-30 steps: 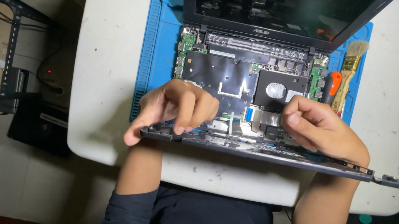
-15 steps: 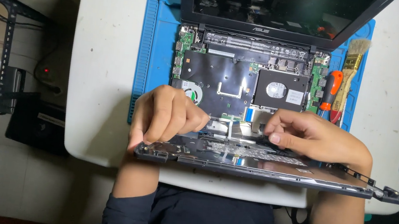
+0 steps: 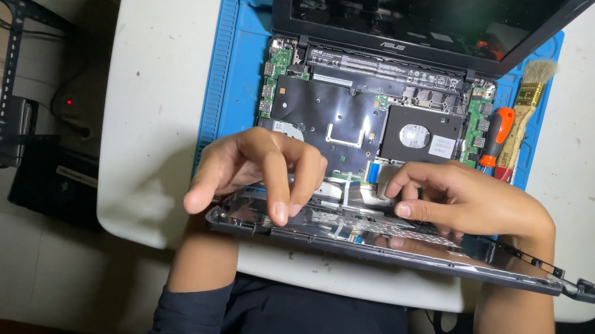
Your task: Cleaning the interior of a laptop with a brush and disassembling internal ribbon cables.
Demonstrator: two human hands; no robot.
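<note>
The opened laptop (image 3: 365, 115) lies on a blue work mat (image 3: 238, 67) on the white surface (image 3: 161, 95), its screen at 12 o'clock and its circuit boards and round-labelled hard drive (image 3: 420, 136) uncovered. The detached keyboard cover (image 3: 409, 251) lies at 6 o'clock from the laptop base, along the near edge of the surface, tilted up a little toward the person.

The left hand (image 3: 259, 169) rests on the left part of this cover; its fingers (image 3: 281, 207) are bent and press down on the cover's edge, not closed around it. The right hand (image 3: 469, 201) lies at 3 o'clock from the left one, with fingers curled, the tips touching the cover's inner face near thin flat cables.

At 2 o'clock from the right hand, an orange-handled screwdriver (image 3: 494, 135) and a paintbrush (image 3: 529, 98) lie on the mat, just beside the laptop.
</note>
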